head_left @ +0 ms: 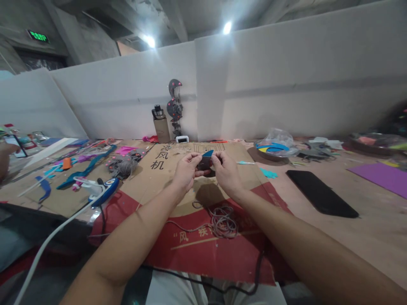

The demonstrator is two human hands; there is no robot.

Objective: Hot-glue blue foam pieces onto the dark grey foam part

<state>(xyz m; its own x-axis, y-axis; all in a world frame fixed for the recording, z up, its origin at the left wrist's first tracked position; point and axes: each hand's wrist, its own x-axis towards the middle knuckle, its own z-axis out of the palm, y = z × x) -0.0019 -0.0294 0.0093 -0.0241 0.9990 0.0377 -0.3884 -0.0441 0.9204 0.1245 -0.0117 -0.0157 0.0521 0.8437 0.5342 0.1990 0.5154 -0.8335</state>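
My left hand (187, 169) and my right hand (225, 171) meet over the middle of a flattened cardboard sheet (152, 186). Between them they pinch a small dark piece with a blue pointed part (207, 155) sticking up; its kind is not clear. Fingers of both hands are closed on it, and they cover part of it. Below my hands, a loose coil of grey cord (224, 222) lies on the red part of the cardboard, one end trailing left.
On the left are a blue-and-white corded tool (104, 190), a tangled grey cord bundle (124, 165) and blue strips (85, 169). A bottle (161, 127) and a hanging grey ornament (174, 103) stand by the partition. Rightward lie a black pad (321, 192) and a purple sheet (381, 176).
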